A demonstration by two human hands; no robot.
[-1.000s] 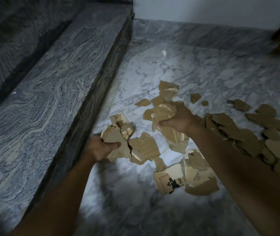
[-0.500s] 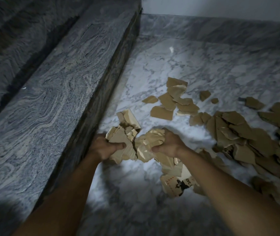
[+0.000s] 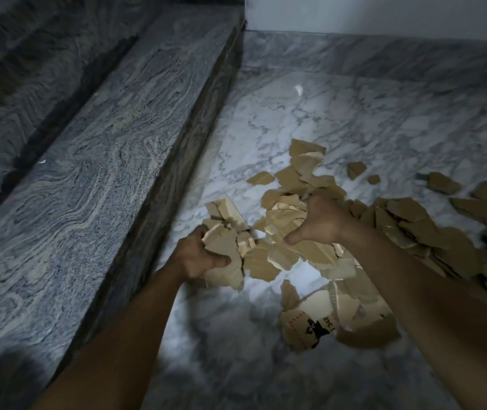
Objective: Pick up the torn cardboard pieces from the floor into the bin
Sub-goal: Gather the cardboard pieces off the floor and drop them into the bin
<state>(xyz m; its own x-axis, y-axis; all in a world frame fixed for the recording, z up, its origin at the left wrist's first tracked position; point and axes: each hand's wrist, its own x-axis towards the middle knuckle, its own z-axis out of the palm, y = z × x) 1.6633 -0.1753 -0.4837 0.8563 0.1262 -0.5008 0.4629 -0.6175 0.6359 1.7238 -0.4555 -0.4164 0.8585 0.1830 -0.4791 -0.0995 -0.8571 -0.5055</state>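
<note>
Cardboard pieces [image 3: 313, 253] in L grip [image 3: 195, 257], R grip [image 3: 323, 221]

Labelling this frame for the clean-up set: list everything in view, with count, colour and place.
loose cardboard pieces: dozens, tan, strewn on the floor, centre to right
printed cardboard piece: one, tan with black and red print, floor by the right forearm
left bundle: several pieces, pale tan, beside the step
right bundle: several pieces, pale tan, at the pile's left edge
white scrap: one, white, far floor
floor: one, white-grey marble
step: one, grey veined stone, left of the floor; another rises behind it
wall: one, white, far end
bin: none in view
left hand: one, grips the left bundle
right hand: one, grips the right bundle
</note>
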